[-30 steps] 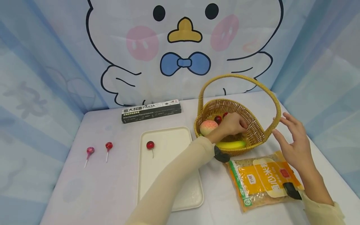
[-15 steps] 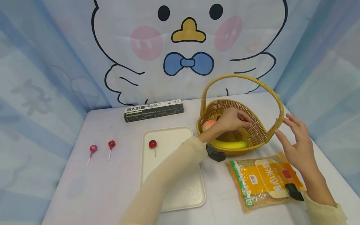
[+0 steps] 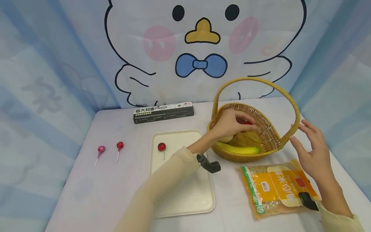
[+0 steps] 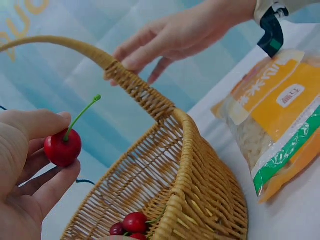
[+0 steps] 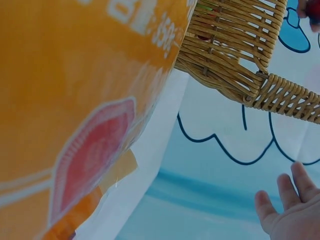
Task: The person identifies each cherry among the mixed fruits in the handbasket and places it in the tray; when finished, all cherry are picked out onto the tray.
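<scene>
**Cherry lifted clear of the basket's fruit**

The left hand sits inside the wicker basket, fingers and thumb pinching a red cherry by its body, stem pointing to about 1 o'clock; a second ago this hand lay lower among the fruit, so the cherry has since come up off the pile; two more cherries remain at the basket's bottom, a banana along its 6 o'clock wall; the right hand hovers at the basket's 3 o'clock, fingers spread and released, beside the handle without gripping it; one cherry already lies on the cream tray at 9 o'clock; judging by that, the pinched cherry likely follows it.
</scene>
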A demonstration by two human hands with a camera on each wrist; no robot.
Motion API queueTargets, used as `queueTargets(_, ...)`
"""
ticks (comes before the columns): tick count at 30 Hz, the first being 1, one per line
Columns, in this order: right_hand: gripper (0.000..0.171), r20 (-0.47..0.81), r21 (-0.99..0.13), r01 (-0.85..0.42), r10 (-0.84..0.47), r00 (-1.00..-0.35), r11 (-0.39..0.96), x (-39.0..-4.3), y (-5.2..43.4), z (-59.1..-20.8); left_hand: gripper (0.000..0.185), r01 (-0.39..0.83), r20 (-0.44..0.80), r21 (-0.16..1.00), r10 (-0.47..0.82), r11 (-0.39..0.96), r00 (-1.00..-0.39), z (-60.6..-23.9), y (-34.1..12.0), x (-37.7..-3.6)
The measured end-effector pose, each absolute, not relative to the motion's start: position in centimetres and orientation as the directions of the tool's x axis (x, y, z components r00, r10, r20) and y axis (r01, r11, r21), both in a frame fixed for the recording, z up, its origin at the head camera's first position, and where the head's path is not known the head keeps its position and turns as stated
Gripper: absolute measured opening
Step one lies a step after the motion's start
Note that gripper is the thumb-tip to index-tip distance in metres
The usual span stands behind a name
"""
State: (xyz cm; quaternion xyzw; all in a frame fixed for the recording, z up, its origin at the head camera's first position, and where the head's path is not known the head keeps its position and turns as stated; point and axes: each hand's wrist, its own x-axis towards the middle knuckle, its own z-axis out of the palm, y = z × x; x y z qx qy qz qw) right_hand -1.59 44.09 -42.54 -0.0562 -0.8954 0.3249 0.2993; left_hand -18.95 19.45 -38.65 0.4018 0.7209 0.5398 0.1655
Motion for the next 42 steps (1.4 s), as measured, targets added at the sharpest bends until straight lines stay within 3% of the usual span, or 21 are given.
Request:
queueTargets(11,0.051,0.464,-0.624,-0.043,0.326,-0.823,0.781,-1.8,43.7,-42.5,0.018,0.409,0.205,0.900,0.679,0.152,-0.705,-38.2,12.5,-18.3)
queueTargets(18,0.051,0.478,-0.596,-0.015,0.341,-0.809,0.803,-1.7,43.5,-42.3,0.021,0.405,0.257,0.909,0.635,0.096,-0.728,-39.0,7.8,-18.6)
queueTargets(28,0.049,0.526,-0.566,-0.047,0.316,-0.790,0.823,-1.9,43.1,-42.4,0.016,0.317,0.206,0.934,0.482,0.162,-0.852,-41.2,0.5,-19.5)
queueTargets(42,0.050,0.529,-0.564,-0.052,0.312,-0.789,0.824,-1.8,42.9,-42.4,0.026,0.274,0.159,0.936,0.426,0.222,-0.891,-43.9,-2.2,-20.1)
